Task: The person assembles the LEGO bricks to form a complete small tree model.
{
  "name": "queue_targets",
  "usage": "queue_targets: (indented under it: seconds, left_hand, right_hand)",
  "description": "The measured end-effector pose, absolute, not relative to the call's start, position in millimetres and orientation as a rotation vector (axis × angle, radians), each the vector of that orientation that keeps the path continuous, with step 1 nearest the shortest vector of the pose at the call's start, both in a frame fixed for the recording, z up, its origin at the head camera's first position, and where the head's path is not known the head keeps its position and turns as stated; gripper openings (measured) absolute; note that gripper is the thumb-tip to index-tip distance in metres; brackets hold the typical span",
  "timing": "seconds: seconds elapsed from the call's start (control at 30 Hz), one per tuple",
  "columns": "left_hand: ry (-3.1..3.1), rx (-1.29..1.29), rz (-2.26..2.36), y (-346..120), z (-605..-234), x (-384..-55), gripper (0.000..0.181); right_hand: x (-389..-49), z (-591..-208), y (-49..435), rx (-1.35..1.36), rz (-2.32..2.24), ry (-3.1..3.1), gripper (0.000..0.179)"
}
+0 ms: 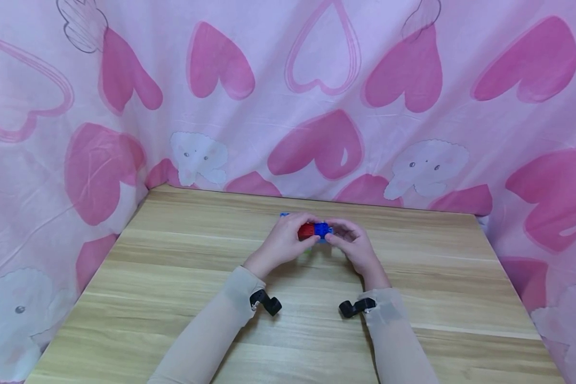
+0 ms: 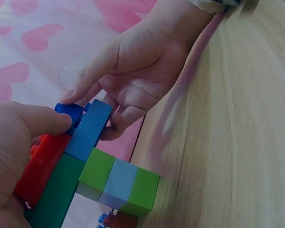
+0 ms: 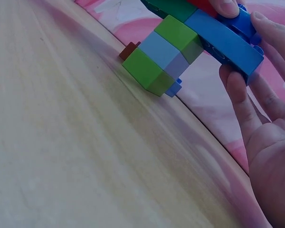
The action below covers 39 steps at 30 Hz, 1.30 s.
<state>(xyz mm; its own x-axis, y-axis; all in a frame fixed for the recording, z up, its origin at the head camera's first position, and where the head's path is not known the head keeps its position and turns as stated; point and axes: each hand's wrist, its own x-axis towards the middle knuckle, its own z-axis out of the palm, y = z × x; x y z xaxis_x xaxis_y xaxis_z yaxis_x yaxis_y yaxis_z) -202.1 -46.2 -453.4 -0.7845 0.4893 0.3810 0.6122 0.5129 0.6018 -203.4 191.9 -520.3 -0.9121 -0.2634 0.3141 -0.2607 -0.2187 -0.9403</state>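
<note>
A toy building block assembly is held between both hands, above the table. Along its top, a red brick and a dark blue brick sit on a dark green brick and a blue brick. Below them runs a column of light green, light blue and light green bricks. My left hand grips the red and green end, its thumb on the dark blue brick. At the blue end my right hand pinches the bricks between thumb and fingers.
Behind the column, a small brown brick and a small light blue brick show in part. The wooden table meets a pink heart-patterned cloth at its back and sides. Each wrist wears a black camera.
</note>
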Motion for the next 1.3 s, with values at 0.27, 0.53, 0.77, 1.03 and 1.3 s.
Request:
queue_targets:
  seconds: [0.27,0.53,0.77,1.03,1.3]
  left_hand:
    - [-2.599,-0.951,-1.106,-46.5,-453.2,-202.2,0.037]
    - [-2.617,-0.95,-1.082,-46.0,-452.9,-201.4,0.036]
    - [-2.621,-0.942,-1.097,-45.9,-452.0,-201.3,0.037]
    - [-2.617,-0.955,-1.097,-44.8,-451.8,-201.0,0.039]
    - [-2.632,-0.913,-1.229,-46.7,-452.1,-201.5,0.038]
  right_hand:
    - [-202.6,-519.0,190.3,-0.665,-2.387,1.922,0.031]
    - [-201.1,-515.3,188.9,-0.665,-2.37,1.952,0.031]
    - [-200.5,-513.0,187.7,-0.634,-2.353,2.0,0.031]
    - [-198.1,-512.0,188.6,-0.611,-2.346,2.017,0.032]
    - [-200.0,-513.6,188.7,-0.606,-2.35,1.987,0.032]
